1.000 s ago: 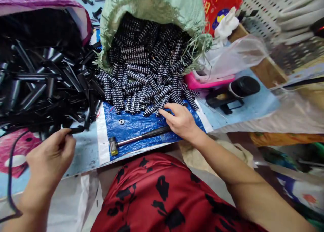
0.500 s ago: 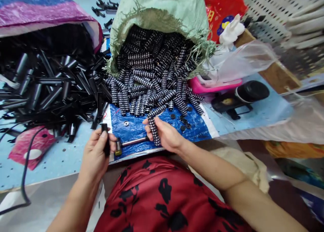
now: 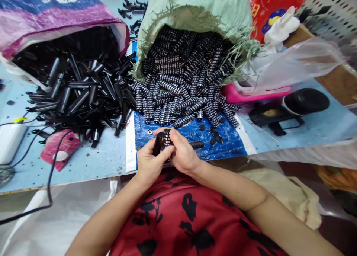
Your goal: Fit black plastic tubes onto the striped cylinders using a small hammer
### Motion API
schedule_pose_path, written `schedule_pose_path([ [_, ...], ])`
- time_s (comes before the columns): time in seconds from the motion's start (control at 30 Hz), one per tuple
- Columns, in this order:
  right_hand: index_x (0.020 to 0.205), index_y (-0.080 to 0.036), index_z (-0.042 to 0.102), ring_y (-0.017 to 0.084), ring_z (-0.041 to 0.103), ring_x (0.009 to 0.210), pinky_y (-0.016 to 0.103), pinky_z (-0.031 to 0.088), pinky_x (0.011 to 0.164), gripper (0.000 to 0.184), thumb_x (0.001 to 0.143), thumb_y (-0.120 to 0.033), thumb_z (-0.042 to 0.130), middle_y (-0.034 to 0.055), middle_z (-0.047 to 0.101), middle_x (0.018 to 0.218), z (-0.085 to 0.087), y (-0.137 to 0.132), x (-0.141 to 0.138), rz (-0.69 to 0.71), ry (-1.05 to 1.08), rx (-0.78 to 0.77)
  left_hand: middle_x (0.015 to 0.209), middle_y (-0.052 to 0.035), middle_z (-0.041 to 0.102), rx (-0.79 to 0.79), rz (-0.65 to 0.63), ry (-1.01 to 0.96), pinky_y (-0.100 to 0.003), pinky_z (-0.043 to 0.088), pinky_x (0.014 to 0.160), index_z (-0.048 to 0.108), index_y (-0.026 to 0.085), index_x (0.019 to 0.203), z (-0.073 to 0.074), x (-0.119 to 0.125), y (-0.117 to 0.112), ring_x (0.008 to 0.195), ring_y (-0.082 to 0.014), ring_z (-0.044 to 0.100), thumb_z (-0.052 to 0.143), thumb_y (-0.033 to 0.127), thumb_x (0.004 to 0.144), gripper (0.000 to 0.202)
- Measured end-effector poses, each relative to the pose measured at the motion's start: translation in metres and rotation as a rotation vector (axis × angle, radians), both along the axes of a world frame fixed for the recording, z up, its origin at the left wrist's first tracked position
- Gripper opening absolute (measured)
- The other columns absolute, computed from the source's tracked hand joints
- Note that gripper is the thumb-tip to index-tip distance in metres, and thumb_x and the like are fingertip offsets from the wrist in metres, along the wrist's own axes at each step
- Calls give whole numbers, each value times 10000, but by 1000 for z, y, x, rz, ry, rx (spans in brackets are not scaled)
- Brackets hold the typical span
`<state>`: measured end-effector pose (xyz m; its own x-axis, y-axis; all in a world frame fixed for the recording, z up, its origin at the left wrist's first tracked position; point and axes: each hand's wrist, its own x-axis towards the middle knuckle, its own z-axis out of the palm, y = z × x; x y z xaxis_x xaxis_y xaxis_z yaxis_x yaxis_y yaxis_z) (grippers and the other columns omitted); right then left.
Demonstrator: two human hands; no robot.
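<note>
My left hand (image 3: 147, 161) is closed on a black plastic piece (image 3: 158, 143) with a rounded, channel-like shape. My right hand (image 3: 184, 152) grips a short black cylinder with rows of white studs (image 3: 167, 137). Both hands meet near the table's front edge, and the two parts stand side by side, close together; whether they touch is hidden by the fingers. Behind the right hand, the black handle of a hammer (image 3: 197, 144) sticks out over the blue sheet (image 3: 178, 131), its other end covered by my hands. Beyond lies a heap of studded cylinders (image 3: 173, 99).
Black plastic pieces (image 3: 80, 96) spill from a purple-and-blue bag (image 3: 67, 19) at left. A green woven sack (image 3: 195, 6) opens above the cylinders. Small black discs (image 3: 214, 133) lie at right, near a black flask (image 3: 290, 109) and a pink tray (image 3: 256, 96). A cable (image 3: 49, 189) hangs at left.
My left hand has moved right with the black piece, up to the studded cylinder in my right hand. The hands now cover most of the hammer. The view has shifted left.
</note>
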<state>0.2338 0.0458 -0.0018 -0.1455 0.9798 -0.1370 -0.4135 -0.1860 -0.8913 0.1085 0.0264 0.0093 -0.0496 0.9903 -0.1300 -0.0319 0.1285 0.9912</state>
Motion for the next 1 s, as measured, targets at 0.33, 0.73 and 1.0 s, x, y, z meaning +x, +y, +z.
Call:
schedule_pose_path([
  [0.33, 1688, -228, 173, 304, 399, 1537, 498, 401, 1254, 1050, 881, -475, 798, 200, 400, 1619, -9, 6, 47, 125, -826, 1109, 649, 13, 609, -121, -9, -20, -208, 430, 545, 712, 161, 874, 3, -19, -6, 569, -94, 493, 766, 587, 861, 430],
  [0.73, 1651, -84, 257, 335, 538, 1428, 472, 542, 1153, 1025, 880, -503, 786, 265, 550, 1461, -9, -7, 33, -58, -1019, 1211, 1007, -40, 764, -159, 4, -148, -252, 548, 850, 758, 198, 1087, 3, -17, -6, 903, -153, 681, 761, 540, 889, 396],
  [1.0, 1661, -97, 243, 359, 532, 1434, 500, 551, 1140, 1030, 891, -551, 756, 271, 525, 1496, -17, -12, 30, -32, -1069, 1145, 920, -62, 790, -174, -39, -104, -259, 603, 805, 773, 162, 1050, 5, -27, -2, 855, -176, 744, 860, 517, 784, 452],
])
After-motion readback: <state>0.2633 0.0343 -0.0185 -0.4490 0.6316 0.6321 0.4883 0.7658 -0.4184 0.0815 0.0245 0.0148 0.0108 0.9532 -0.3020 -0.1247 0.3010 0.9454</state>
